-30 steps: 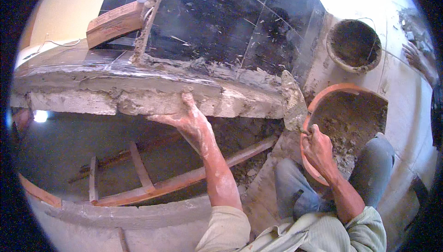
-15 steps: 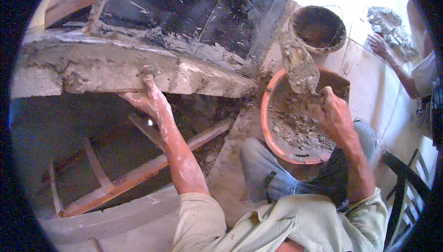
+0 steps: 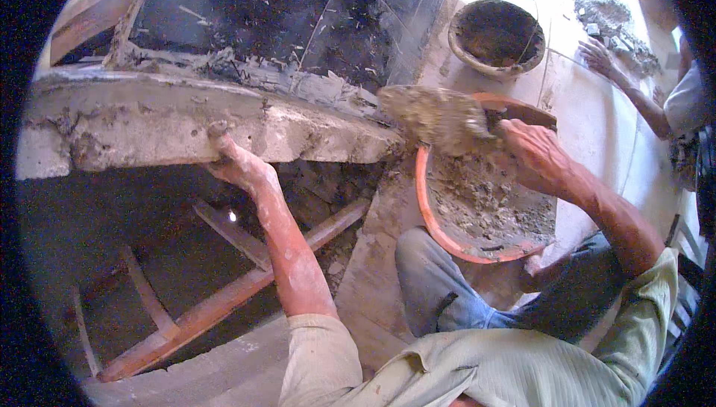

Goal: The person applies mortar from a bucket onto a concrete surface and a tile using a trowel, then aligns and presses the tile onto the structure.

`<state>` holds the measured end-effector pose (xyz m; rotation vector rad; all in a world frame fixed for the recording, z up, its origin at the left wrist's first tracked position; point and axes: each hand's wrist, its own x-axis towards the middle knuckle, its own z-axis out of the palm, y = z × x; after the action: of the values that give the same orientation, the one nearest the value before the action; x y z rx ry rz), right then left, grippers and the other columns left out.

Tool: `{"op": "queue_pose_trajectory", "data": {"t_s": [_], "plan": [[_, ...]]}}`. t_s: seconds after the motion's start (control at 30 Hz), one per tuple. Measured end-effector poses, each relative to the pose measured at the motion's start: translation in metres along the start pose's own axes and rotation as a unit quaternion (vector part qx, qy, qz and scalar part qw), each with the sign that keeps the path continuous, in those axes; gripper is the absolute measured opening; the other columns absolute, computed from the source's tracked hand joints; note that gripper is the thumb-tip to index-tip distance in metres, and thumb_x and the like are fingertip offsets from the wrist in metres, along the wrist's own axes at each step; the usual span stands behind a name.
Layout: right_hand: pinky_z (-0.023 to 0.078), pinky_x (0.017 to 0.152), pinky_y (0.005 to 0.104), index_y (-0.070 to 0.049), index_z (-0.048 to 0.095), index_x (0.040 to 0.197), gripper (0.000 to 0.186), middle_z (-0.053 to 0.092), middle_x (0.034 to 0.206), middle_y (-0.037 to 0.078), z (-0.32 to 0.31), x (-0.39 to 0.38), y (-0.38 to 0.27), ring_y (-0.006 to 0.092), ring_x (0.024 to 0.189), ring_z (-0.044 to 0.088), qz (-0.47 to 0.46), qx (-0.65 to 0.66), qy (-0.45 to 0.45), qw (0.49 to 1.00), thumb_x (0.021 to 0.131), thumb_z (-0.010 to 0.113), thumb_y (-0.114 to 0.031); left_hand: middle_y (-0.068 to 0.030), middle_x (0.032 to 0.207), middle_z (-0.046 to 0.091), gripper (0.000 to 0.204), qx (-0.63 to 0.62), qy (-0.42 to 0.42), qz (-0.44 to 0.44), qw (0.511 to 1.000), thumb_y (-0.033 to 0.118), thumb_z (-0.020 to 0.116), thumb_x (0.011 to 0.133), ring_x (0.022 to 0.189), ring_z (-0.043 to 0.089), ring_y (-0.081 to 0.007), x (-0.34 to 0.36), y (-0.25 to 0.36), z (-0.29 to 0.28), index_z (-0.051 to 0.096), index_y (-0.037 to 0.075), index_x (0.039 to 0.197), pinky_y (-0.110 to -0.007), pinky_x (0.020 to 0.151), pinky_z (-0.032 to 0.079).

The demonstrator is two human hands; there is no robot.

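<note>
My left hand [image 3: 242,167] grips the rough lower edge of a mortar-streaked concrete ledge [image 3: 134,127], its fingers partly hidden. Above the ledge is a dark tiled surface [image 3: 224,19] smeared with grey. My right hand [image 3: 533,153] is closed on the handle of a trowel [image 3: 432,116], whose blade is motion-blurred and coated with wet mortar, raised over the near end of the ledge and the orange tub [image 3: 422,198]. The tub holds lumpy grey mortar [image 3: 485,205] and sits between my bent knees.
A dark bucket [image 3: 496,34] stands behind the tub. At right, another person's hand [image 3: 600,56] reaches toward a rubble pile [image 3: 604,15]. Below the ledge is a dark opening with a wooden ladder-like frame [image 3: 224,306]. Wooden boards [image 3: 89,11] lean at upper left.
My right hand has lifted the trowel up and swung its blade leftward over the tub toward the ledge. My left hand stays on the ledge. The whole view has shifted somewhat.
</note>
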<state>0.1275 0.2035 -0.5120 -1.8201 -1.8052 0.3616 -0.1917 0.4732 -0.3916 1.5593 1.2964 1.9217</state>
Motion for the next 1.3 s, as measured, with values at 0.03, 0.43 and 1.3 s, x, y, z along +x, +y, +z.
{"op": "queue_pose_trajectory", "data": {"t_s": [0.03, 0.43, 1.3], "plan": [[0.045, 0.068, 0.0469, -0.001, 0.050, 0.092, 0.028, 0.058, 0.084, 0.019, 0.006, 0.009, -0.002, 0.0399, 0.081, 0.058, -0.044, 0.082, 0.053, 0.994, 0.079, 0.063, -0.022, -0.0151, 0.129, 0.047, 0.070, -0.028, 0.018, -0.007, 0.999, 0.044, 0.069, 0.074, 0.110, 0.048, -0.0287, -0.003, -0.005, 0.006, 0.045, 0.001, 0.124, -0.047, 0.091, 0.044], [0.049, 0.069, 0.0378, -0.005, 0.064, 0.096, 0.020, 0.057, 0.085, 0.016, 0.062, 0.136, 0.009, 0.0317, 0.080, 0.060, -0.174, 0.238, -0.197, 0.935, 0.081, 0.058, -0.017, -0.0186, 0.127, 0.044, 0.083, 0.030, 0.065, -0.001, 0.997, 0.053, 0.063, 0.075, 0.109, 0.049, -0.0309, -0.014, 0.008, 0.014, 0.039, -0.005, 0.129, -0.048, 0.090, 0.047], [0.048, 0.061, 0.0455, -0.002, 0.058, 0.087, 0.022, 0.060, 0.069, 0.019, 0.169, 0.157, 0.058, 0.0409, 0.069, 0.060, -0.148, 0.199, -0.190, 0.950, 0.076, 0.061, -0.021, -0.0171, 0.136, 0.035, 0.092, 0.082, 0.058, 0.032, 0.994, 0.069, 0.050, 0.080, 0.120, 0.041, -0.0317, -0.003, -0.011, -0.010, 0.029, 0.000, 0.137, -0.046, 0.102, 0.037]]}}
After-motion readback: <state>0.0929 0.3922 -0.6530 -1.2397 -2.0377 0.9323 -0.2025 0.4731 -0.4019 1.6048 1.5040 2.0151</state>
